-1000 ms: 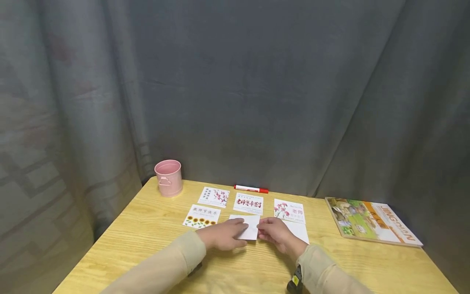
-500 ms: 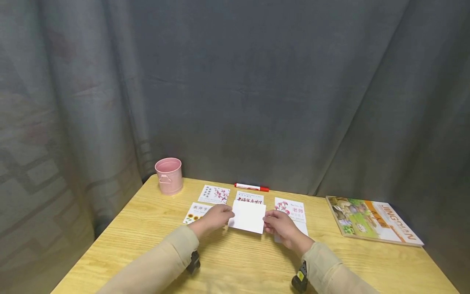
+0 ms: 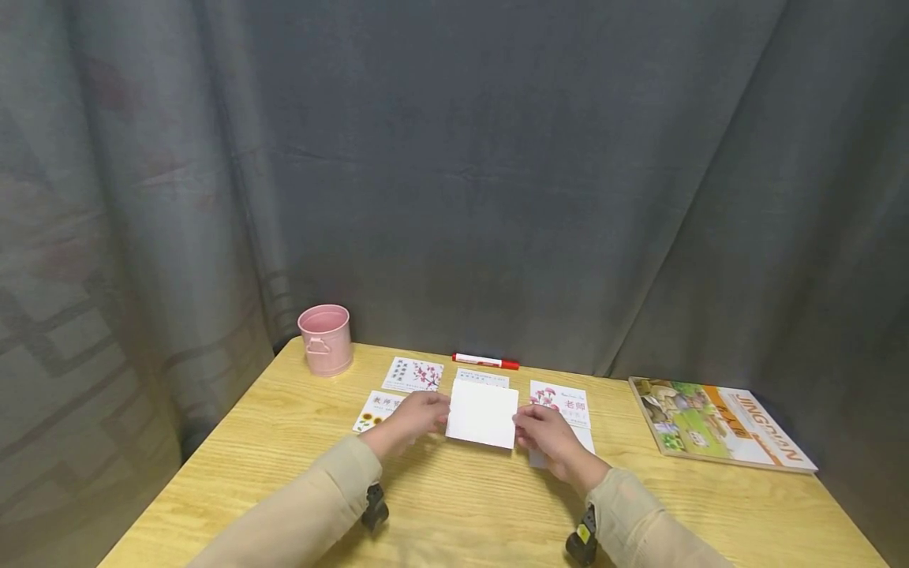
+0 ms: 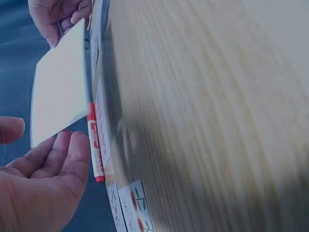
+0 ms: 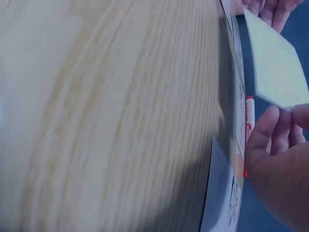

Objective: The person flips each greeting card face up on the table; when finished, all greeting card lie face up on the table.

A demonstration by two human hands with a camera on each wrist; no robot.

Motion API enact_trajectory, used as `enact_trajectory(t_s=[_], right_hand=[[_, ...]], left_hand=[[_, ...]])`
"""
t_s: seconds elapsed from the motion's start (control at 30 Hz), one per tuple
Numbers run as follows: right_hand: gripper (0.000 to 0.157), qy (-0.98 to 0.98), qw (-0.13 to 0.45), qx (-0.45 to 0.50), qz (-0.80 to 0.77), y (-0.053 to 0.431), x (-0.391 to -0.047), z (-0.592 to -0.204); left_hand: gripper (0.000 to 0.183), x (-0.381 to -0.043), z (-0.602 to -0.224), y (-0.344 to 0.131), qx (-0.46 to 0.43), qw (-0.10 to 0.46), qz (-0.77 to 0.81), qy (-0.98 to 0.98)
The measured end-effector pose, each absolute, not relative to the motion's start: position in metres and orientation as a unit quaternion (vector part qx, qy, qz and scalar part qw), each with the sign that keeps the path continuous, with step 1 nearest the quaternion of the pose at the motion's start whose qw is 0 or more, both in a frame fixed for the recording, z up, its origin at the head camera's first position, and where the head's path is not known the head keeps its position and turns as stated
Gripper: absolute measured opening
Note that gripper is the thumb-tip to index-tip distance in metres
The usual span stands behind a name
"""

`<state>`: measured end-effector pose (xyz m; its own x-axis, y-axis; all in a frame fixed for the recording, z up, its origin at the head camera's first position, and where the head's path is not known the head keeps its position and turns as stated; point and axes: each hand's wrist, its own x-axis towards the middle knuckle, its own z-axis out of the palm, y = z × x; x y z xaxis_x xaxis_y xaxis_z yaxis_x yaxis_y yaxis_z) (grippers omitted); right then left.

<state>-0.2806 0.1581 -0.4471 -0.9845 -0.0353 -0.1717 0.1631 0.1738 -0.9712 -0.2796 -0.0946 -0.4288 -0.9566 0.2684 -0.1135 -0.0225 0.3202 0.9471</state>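
A blank white card (image 3: 482, 413) is raised above the table and tilted, its plain side facing me. My right hand (image 3: 552, 443) pinches its right edge, with the thumb on the near face and fingers behind. On the other side is my left hand (image 3: 412, 424); in the left wrist view its thumb (image 4: 10, 129) stands apart from the card while loosely extended fingers reach its edge. Behind the raised card lies a card with lettering (image 3: 483, 377), partly covered. A sunflower card (image 3: 376, 410) lies partly hidden by my left hand.
At the back are a plum-blossom card (image 3: 413, 374), a red and white marker (image 3: 486, 361) and a pink bucket (image 3: 330, 347). A carnation card (image 3: 561, 401) overlaps a blank card (image 3: 584, 439) beside my right hand. A picture book (image 3: 720, 426) lies far right.
Both hands have lifted the blank card off the table and tilted it up toward me. It has shifted slightly right and now hides most of the lettered card.
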Motion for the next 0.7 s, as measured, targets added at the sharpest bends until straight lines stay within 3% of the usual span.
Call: enact_trajectory(t_s=[0.27,0.57,0.7], right_hand=[[0.009,0.743,0.07,0.05,-0.663,0.1614,-0.2818,-0.4457],[0.013,0.715,0.083,0.044,-0.693,0.1603,-0.2794,-0.4418],[0.028,0.73,0.084,0.034,-0.678,0.1591,-0.2791,-0.4436]], left_hand=[[0.031,-0.2805,-0.4349,-0.0933,0.073,0.123,0.596,0.79],[0.028,-0.2791,-0.4352,-0.0938,0.076,0.114,0.633,0.762],[0.031,-0.2785,-0.4369,-0.0937,0.08,0.102,0.634,0.762]])
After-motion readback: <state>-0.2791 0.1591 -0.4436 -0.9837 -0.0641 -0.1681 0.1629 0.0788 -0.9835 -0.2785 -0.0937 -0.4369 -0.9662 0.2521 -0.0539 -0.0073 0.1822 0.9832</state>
